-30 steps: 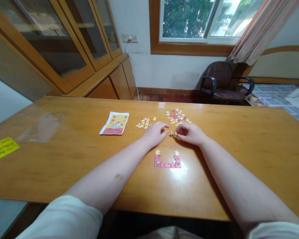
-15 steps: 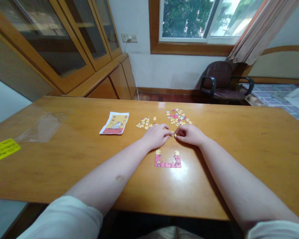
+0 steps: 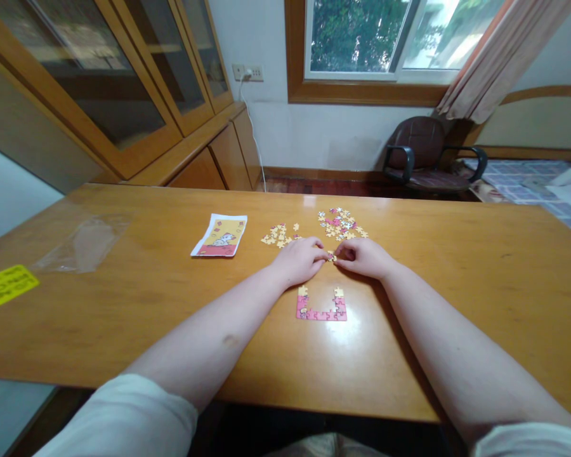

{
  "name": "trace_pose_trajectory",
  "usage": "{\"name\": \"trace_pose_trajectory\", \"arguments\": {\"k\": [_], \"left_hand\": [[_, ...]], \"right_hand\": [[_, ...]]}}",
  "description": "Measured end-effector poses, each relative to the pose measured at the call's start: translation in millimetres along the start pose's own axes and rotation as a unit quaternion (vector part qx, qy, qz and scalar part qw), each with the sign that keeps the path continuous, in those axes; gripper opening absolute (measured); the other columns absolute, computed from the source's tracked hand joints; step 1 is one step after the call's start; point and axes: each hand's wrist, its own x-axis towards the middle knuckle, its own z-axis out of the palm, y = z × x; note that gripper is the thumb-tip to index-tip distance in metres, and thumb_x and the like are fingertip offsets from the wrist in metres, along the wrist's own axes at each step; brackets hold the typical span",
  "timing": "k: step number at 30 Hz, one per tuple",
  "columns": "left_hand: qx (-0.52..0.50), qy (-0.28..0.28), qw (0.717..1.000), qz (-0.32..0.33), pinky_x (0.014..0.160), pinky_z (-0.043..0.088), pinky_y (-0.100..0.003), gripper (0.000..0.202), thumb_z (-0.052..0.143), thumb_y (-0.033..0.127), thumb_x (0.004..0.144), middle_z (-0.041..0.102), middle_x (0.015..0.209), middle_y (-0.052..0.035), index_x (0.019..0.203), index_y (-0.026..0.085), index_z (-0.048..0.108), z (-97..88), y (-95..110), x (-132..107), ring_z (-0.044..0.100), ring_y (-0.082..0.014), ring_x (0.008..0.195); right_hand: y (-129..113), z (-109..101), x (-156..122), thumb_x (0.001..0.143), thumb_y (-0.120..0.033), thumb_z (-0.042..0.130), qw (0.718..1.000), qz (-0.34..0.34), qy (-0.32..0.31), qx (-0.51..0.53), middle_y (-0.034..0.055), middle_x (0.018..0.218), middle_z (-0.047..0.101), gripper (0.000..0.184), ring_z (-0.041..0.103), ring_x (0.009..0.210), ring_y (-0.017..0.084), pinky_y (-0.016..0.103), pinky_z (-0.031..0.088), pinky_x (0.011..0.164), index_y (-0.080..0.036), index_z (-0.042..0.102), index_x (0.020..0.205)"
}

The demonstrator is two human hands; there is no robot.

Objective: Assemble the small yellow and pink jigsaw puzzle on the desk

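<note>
A few small yellow puzzle pieces point(image 3: 332, 256) lie on the table between my two hands, touched from both sides. My left hand point(image 3: 302, 261) has its fingertips closed at their left edge. From the right, the thumb and forefinger of my right hand point(image 3: 361, 257) pinch them. Closer to me lies a U-shaped puzzle border point(image 3: 321, 315), pink along the bottom with yellow upper ends. Beyond my left hand is a small heap of yellow puzzle pieces point(image 3: 278, 235). Past my right hand spreads a larger heap of mixed pieces point(image 3: 341, 223).
A picture sheet point(image 3: 220, 235) with a white cat lies left of the heaps. Farther left are a clear plastic bag point(image 3: 88, 244) and a yellow label point(image 3: 8, 287). The wooden table point(image 3: 137, 317) borders a glass-doored cabinet point(image 3: 171, 127). An office chair point(image 3: 421, 152) stands behind.
Both hands stay at the same small pieces with almost no movement. The whole view has shifted very slightly.
</note>
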Motion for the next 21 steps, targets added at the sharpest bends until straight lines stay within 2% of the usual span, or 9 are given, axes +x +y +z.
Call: {"name": "trace_pose_trajectory", "arguments": {"k": [4, 11, 21], "left_hand": [[-0.011, 0.0, 1.0, -0.001, 0.092, 0.046, -0.039, 0.027, 0.049, 0.029, 0.09, 0.061, 0.113, -0.0063, 0.104, 0.028, 0.072, 0.5, -0.1, 0.1, 0.058, -0.0221, 0.101], [-0.008, -0.004, 1.0, 0.002, 0.091, 0.047, -0.039, 0.029, 0.047, 0.031, 0.09, 0.061, 0.114, -0.0059, 0.107, 0.029, 0.071, 0.2, 1.5, 0.0, 0.059, -0.0225, 0.102], [-0.03, -0.021, 0.999, -0.001, 0.091, 0.047, -0.037, 0.027, 0.051, 0.031, 0.089, 0.062, 0.111, -0.0058, 0.105, 0.029, 0.072, -0.3, 1.1, 0.1, 0.059, -0.0217, 0.1]], "right_hand": [[1.7, 0.0, -0.4, 0.074, -0.034, 0.065, 1.0, -0.002, 0.004, 0.007, -0.0028, 0.06, 0.056, 0.016, 0.048, 0.054, 0.011, 0.023, 0.034, 0.053, -0.02, 0.067, 0.082], [6.0, 1.4, -0.8, 0.075, -0.026, 0.06, 0.999, -0.026, 0.015, 0.009, -0.003, 0.059, 0.056, 0.014, 0.048, 0.054, 0.011, 0.024, 0.035, 0.055, -0.02, 0.069, 0.084], [4.9, 2.8, 1.2, 0.079, -0.033, 0.062, 0.999, -0.045, 0.006, 0.002, -0.0011, 0.062, 0.059, 0.016, 0.05, 0.057, 0.012, 0.024, 0.035, 0.055, -0.021, 0.071, 0.086]]}}
